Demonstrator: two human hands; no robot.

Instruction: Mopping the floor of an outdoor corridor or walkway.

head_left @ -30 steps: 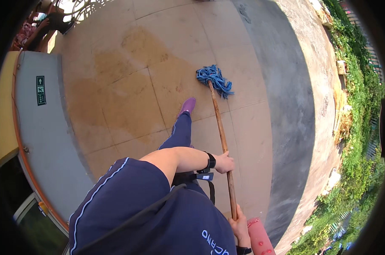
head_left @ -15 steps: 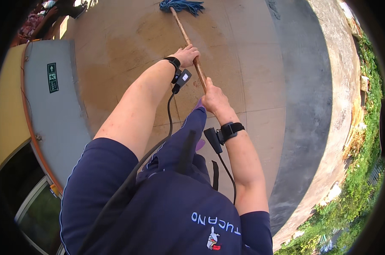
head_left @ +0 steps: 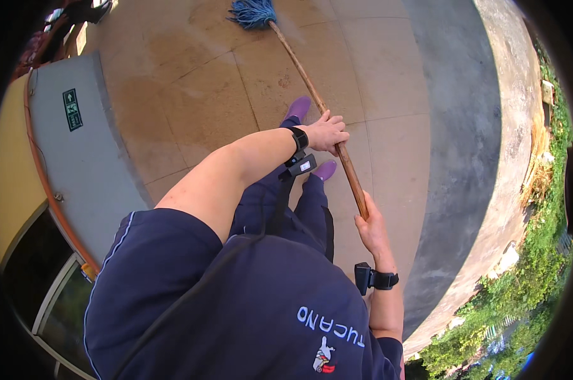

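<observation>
A mop with a long wooden handle (head_left: 305, 75) slants from the top centre down to the right. Its blue string head (head_left: 253, 12) rests on the tiled floor (head_left: 198, 95). Partway down the handle, my left hand (head_left: 327, 133) is wrapped round the wood. My right hand (head_left: 373, 228) grips the handle's near end, the thumb apart from the fingers and part of the grip hidden. Each wrist carries a black strap with a small device. My purple shoes (head_left: 325, 170) show below the handle, one ahead of the other.
On the left runs a grey and yellow wall (head_left: 77, 152) with a green sign (head_left: 72, 109), an orange pipe (head_left: 43, 171) and a glass door (head_left: 65, 310). To the right, a dark floor strip (head_left: 457, 126) borders a pale concrete ledge (head_left: 514, 126), with green plants (head_left: 520, 323) beyond.
Both hands have drawn back toward my body and to the right, pulling the mop. The mop head has shifted slightly left, and the handle slants more. Both shoes now show more.
</observation>
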